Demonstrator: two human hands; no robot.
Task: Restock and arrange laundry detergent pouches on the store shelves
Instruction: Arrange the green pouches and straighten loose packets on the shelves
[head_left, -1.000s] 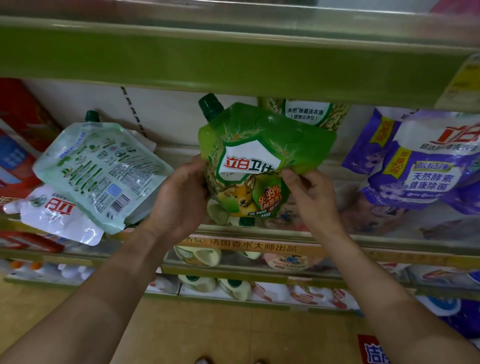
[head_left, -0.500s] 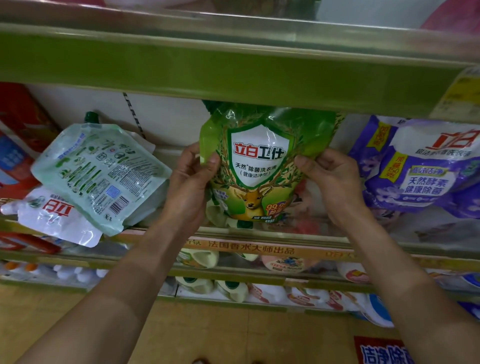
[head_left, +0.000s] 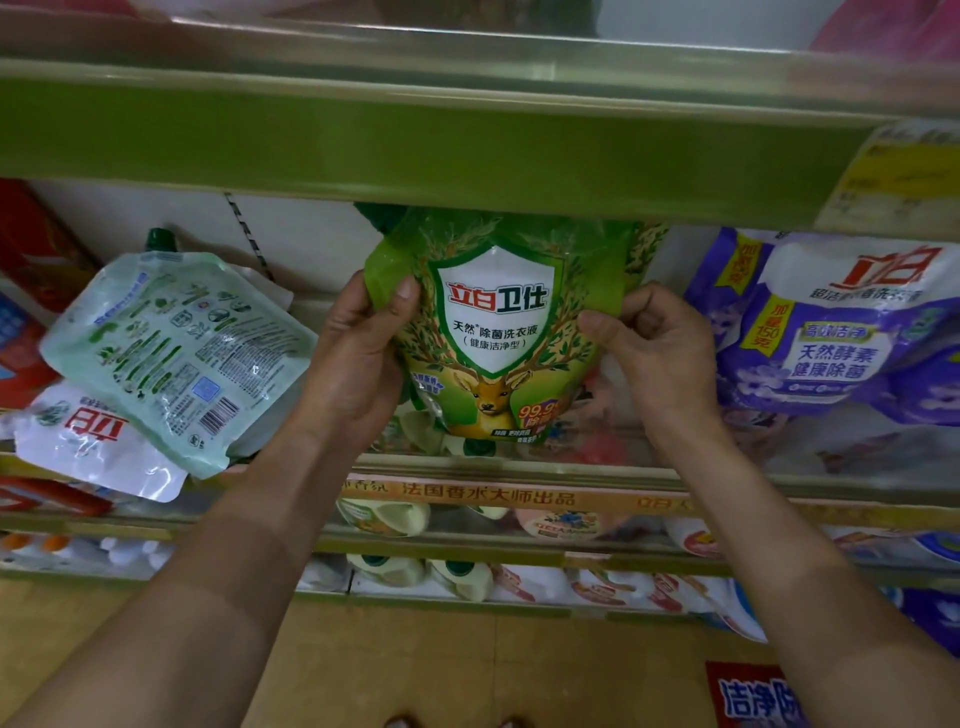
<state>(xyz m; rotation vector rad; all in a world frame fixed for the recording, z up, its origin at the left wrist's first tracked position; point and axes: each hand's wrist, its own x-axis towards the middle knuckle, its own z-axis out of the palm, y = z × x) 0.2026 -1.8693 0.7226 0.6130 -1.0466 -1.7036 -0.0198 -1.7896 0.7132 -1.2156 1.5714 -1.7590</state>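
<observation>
Green shelf edge (head_left: 415, 145) overhead, tan floor (head_left: 415, 654), left hand (head_left: 358, 364) and right hand (head_left: 660, 358) pinching upright green pouch (head_left: 493, 322)

dim, greenish cast | edges blurred, wide-angle bending | centre sharp

Glossy plastic green pouch (head_left: 498, 322), shiny crinkled pale pouch (head_left: 171, 353), smooth metal shelf edge (head_left: 415, 150)

The shelf (head_left: 779, 488) carries a green pouch (head_left: 493, 322) upright mid-shelf, a pale pouch (head_left: 171, 353) tilted at left, and purple pouches (head_left: 831, 332) at right.
</observation>
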